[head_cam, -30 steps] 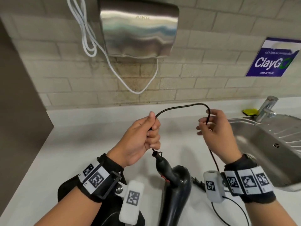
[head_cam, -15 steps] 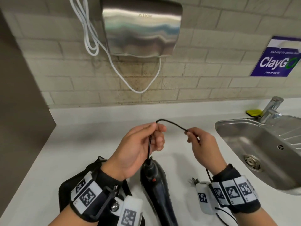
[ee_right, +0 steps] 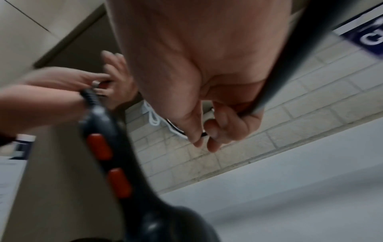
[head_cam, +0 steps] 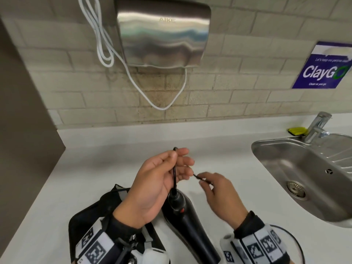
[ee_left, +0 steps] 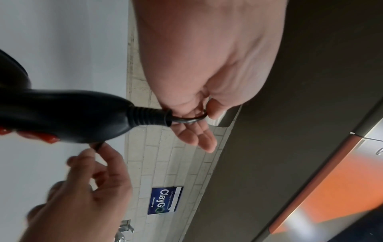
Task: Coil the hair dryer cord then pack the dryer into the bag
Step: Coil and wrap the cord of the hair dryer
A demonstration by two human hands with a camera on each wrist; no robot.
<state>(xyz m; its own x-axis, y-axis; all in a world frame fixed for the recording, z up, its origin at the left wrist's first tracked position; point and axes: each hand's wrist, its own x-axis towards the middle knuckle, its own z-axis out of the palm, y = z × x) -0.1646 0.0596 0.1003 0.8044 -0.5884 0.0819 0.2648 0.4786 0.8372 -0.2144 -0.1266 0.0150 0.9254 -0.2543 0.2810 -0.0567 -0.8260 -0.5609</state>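
The cord [head_cam: 174,175] leaves the ribbed collar at the end of the hair dryer's [head_cam: 187,221] handle and runs up across my left palm to a tight bend at the thumb and forefinger; from there it comes back down toward my right hand [head_cam: 219,195]; that short first fold is all I can see gathered so far, so I judge the coiling has only begun. The dryer lies with its long axis running from the collar, just under my left hand [head_cam: 154,189], down toward me and slightly right, the handle end farthest from me; whether it rests on the tabletop [head_cam: 219,149] or hangs from the cord I cannot tell. My left hand pinches the cord at the bend between thumb and forefinger, the other fingers loose and spread; my right hand pinches the cord at its fingertips, just beside the left fingers, the rest curled. The slack trails under my right wrist and loops out to the lower right; so the next length must be drawn up from that side, and the right hand is the nearer one to feed it. The black bag [head_cam: 91,221] lies flat on the tabletop under my left wrist, just left of the dryer; the sink [head_cam: 285,168] sits well off to the right.
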